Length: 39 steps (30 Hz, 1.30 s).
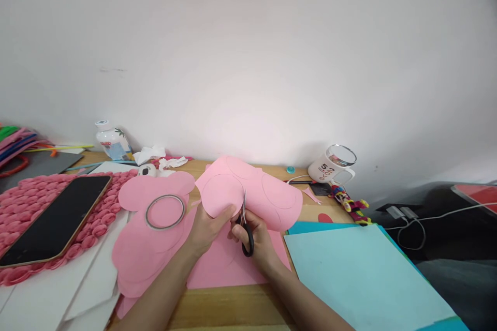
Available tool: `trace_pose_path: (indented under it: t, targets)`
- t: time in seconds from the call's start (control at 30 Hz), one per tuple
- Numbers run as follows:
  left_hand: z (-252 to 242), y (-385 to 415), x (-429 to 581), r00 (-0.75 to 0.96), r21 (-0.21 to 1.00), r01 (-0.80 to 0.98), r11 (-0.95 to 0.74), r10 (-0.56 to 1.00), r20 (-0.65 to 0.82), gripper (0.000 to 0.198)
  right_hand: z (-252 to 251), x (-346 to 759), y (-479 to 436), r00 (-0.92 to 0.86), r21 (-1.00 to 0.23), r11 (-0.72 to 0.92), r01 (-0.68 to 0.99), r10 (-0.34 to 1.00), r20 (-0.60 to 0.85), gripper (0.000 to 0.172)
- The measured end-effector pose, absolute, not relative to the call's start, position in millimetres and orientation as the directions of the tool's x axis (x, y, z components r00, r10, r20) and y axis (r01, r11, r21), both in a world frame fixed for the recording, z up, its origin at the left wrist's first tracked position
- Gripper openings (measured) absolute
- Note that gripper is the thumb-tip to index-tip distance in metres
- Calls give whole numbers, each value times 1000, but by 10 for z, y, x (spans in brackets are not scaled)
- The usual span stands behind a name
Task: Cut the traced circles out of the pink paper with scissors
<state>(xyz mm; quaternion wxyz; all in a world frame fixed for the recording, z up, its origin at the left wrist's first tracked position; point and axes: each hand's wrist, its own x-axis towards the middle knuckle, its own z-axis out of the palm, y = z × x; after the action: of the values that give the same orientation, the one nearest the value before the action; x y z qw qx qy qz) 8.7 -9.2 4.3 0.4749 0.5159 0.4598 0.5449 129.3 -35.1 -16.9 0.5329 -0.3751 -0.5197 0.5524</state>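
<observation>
My left hand point(205, 228) grips the lower left edge of a pink foam sheet point(267, 197) marked with drawn circles and holds it up off the wooden desk. My right hand point(259, 240) is closed on black-handled scissors point(246, 227), whose blades point up into the sheet's lower edge. Under both hands lies a flat pink sheet point(225, 266).
A roll of clear tape point(165, 211) rests on pink cut shapes point(143, 248) to the left. A dark phone point(54, 220) lies on a pink woven mat point(23, 201). Light blue sheets point(361, 274), a white mug point(332, 166), a bottle point(111, 142) and cables point(411, 217) surround them.
</observation>
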Motion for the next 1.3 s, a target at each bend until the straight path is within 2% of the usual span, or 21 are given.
trace_pose_path:
  t: [0.23, 0.7, 1.0, 1.3]
  targets:
    - [80, -98, 91, 9, 993, -41, -109, 994, 110, 12, -217, 1299, -359, -161, -969, 96, -226, 978, 134, 20]
    - [41, -84, 75, -11, 993, -50, -110, 994, 109, 12, -157, 1319, -355, -184, -981, 76, -180, 977, 109, 33]
    - [49, -95, 88, 10, 988, -12, -153, 988, 153, 8, -201, 1327, -344, -149, -984, 96, -149, 982, 118, 29]
    - [48, -109, 98, -4, 989, 9, -150, 989, 150, 15, -168, 1311, -352, -131, -986, 98, -137, 985, 116, 27]
